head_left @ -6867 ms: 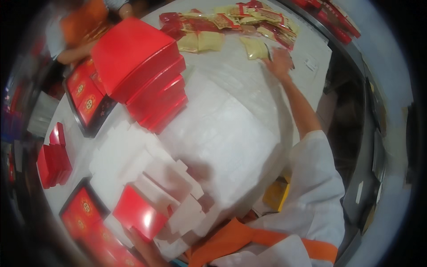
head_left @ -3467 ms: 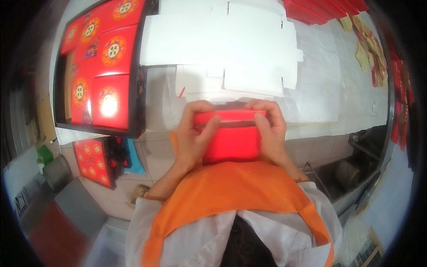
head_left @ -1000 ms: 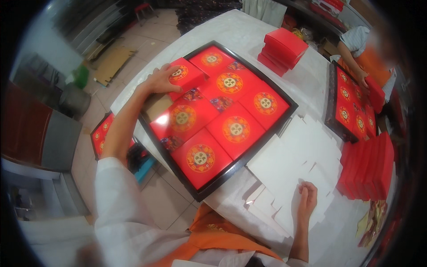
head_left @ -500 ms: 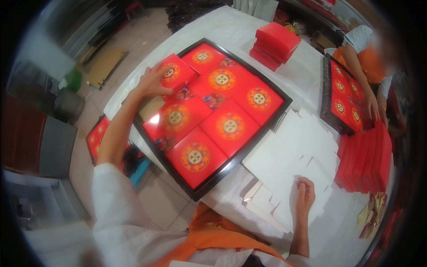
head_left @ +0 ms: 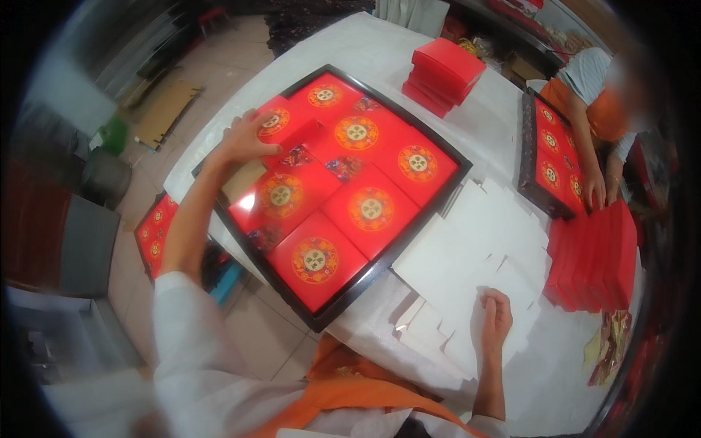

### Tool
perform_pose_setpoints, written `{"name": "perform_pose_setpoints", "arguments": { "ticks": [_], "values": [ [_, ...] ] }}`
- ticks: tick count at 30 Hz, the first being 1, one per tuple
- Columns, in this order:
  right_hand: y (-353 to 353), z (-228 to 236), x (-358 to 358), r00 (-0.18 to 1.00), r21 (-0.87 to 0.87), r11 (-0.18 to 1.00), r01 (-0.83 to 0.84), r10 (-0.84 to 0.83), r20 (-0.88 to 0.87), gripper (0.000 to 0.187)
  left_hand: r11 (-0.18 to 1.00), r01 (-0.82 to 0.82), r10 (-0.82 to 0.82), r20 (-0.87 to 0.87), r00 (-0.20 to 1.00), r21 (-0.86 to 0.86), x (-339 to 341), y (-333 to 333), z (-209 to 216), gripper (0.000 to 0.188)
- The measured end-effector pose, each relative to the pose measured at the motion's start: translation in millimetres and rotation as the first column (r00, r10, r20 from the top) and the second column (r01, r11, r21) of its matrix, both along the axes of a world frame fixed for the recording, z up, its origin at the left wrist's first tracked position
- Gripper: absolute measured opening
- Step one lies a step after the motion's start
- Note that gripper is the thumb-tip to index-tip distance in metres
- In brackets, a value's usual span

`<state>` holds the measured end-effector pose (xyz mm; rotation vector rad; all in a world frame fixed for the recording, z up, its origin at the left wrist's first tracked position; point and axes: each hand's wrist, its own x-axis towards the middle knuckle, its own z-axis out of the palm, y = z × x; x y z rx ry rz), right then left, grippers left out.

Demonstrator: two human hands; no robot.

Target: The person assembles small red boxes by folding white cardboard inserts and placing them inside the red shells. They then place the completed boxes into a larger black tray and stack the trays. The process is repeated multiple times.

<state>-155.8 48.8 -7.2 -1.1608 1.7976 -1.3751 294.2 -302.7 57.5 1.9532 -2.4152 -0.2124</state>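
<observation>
My left hand grips a red gift box with a round gold medallion, thumb and fingers spread across its near side. The box sits in the left far part of a black-rimmed tray, its edge still raised above the neighbouring boxes. Several like red boxes fill the tray, with small dark multicoloured patches between them. Beside my left wrist, a tan patch of the tray's bottom shows. My right hand, fingers curled and nothing visible in them, rests on a pile of white card sheets.
A stack of red boxes stands at the table's far side. On the right are a second filled tray, a row of red boxes and a co-worker's hands. Another red-filled tray is lower at left.
My left hand has lowered the red box into the tray, where it now lies deeper. The view has shifted slightly. My right hand stays curled on the white sheets.
</observation>
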Motion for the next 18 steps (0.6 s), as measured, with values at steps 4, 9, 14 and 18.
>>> {"name": "perform_pose_setpoints", "arguments": {
  "ticks": [4,9,14,18],
  "values": [
    [3.2,2.8,1.3,0.999,0.013,1.0,0.008,-0.008,-0.032,0.015,1.0,-0.011,0.01,0.05,0.999,0.025,-0.4,1.7,-2.4,0.089],
    [2.4,7.7,8.1,0.996,0.007,1.0,0.018,-0.017,-0.085,0.014,1.0,-0.017,0.017,-0.01,1.0,-0.025,13.9,-14.1,-23.7,0.087],
    [4.2,-6.6,-4.2,0.983,0.009,1.0,0.009,-0.007,-0.186,0.013,0.953,0.126,-0.149,-0.064,0.987,-0.276,9.2,-7.6,-41.7,0.06],
    [-1.7,-1.0,-3.3,0.969,-0.039,0.997,-0.062,0.051,-0.24,0.015,0.885,-0.236,0.086,-0.359,0.929,-0.4,18.3,18.9,-109.0,0.061]
  ]
}}
